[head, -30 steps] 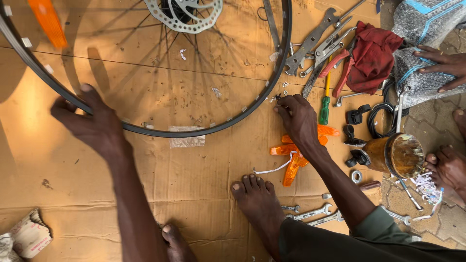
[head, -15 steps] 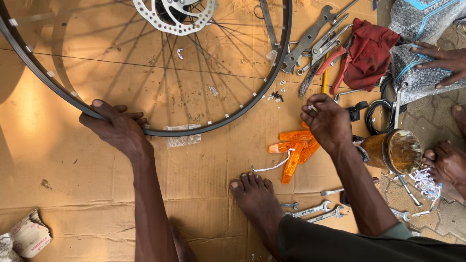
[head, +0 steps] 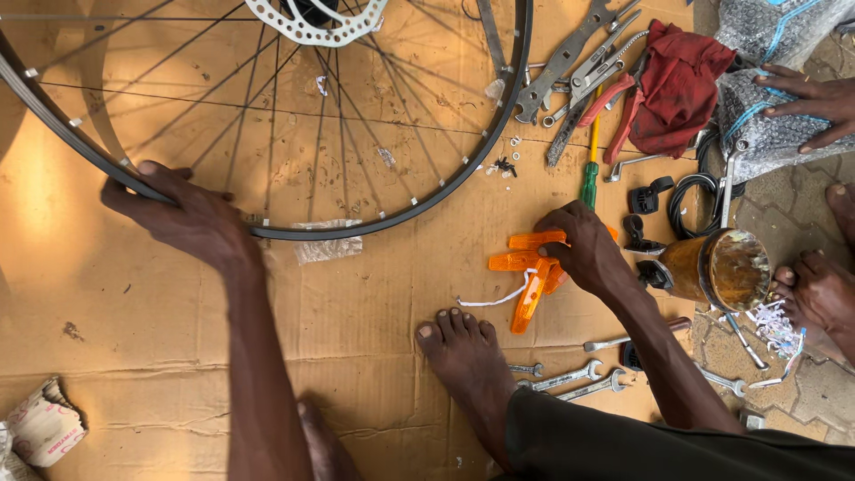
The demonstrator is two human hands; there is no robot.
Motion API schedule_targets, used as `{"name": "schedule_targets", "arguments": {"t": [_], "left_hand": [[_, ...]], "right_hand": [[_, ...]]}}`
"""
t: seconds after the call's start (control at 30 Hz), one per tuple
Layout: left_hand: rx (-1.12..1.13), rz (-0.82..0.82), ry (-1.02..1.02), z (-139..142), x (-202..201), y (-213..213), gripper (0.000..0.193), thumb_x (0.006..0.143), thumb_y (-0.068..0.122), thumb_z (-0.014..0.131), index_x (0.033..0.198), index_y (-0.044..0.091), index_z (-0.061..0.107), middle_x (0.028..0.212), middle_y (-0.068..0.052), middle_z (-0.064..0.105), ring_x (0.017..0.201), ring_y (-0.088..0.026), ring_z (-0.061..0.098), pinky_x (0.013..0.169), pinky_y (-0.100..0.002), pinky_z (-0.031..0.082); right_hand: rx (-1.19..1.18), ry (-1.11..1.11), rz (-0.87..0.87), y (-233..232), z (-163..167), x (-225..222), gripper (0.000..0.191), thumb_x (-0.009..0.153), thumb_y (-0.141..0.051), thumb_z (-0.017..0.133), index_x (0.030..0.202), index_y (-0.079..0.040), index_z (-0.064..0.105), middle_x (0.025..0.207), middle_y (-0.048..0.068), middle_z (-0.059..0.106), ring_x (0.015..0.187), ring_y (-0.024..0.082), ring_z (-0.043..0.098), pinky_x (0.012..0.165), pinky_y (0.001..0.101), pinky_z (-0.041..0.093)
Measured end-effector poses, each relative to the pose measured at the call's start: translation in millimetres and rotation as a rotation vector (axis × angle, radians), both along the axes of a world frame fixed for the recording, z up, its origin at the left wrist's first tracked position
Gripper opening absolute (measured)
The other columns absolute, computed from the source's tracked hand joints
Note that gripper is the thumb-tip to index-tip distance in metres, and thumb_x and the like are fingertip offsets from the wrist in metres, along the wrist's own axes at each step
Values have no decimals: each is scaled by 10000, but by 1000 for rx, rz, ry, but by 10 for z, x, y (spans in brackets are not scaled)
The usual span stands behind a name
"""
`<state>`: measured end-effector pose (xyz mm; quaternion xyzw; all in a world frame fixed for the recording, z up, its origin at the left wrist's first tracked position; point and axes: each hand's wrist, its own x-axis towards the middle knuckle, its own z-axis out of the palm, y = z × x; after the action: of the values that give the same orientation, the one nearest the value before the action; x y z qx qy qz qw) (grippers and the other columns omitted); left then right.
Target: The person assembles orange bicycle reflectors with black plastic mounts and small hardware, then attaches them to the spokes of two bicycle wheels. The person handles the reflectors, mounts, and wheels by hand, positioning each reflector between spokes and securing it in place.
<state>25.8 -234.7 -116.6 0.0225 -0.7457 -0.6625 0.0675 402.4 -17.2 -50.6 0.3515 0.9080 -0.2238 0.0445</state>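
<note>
While the left hand (head: 183, 218) closes around the near rim of the bicycle wheel (head: 427, 191) lying flat on cardboard (head: 356, 303), the right hand (head: 583, 249) presses orange reflectors (head: 525, 276), fingers curled. Light, stiff rim; thin spokes likely bend.

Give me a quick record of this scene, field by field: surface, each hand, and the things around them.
Surface: brown cardboard sheet on the ground
Left hand: grip on the black rim of the bicycle wheel, which lies flat
Right hand: on the orange plastic reflectors
Near right hand: green-handled screwdriver, brown tin, red cloth
By the bare foot: spanners
Another person's hand: on a bubble-wrapped bundle
</note>
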Motion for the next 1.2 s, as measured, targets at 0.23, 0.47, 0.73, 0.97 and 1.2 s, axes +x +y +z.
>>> {"name": "schedule_targets", "arguments": {"t": [0.23,0.47,0.73,0.97,1.2], "left_hand": [[-403,47,284,-13,-273,-114,473,1161,322,633,1303,-65,400,1058,-155,531,934,-287,570,820,-424,520],[-517,139,177,58,210,50,551,1076,272,620,1393,-105,374,1240,-295,453,1020,-389,486,883,-525,416],[-170,-610,-82,626,767,578,517,996,265,635,1423,20,477,1001,-196,646,814,-246,635,665,-382,507],[-196,-498,-74,553,859,657,329,1008,260,644,1246,32,634,938,-153,694,823,-251,648,693,-388,512],[-933,-276,420,396,615,452,589,871,270,726,1356,7,519,1268,-185,569,1170,-360,525,937,-540,368]], "right_hand": [[-292,148,-343,136,17,-208,245,907,-181,759,1092,-68,644,911,62,665,807,228,592,748,378,524],[-1329,833,-768,108,21,-1140,241,995,-233,680,1193,-97,660,959,22,672,861,141,615,744,305,501],[-997,398,-237,-177,165,-1796,382,887,-106,695,1266,-58,686,1101,10,753,979,98,682,877,288,555],[-893,482,-360,-101,-119,-1731,287,946,-97,705,1212,3,745,961,67,727,859,126,639,774,297,539],[-1007,636,-464,-1,-112,-1633,292,975,-80,622,1254,-13,679,1057,55,730,926,108,671,833,270,562]]}}
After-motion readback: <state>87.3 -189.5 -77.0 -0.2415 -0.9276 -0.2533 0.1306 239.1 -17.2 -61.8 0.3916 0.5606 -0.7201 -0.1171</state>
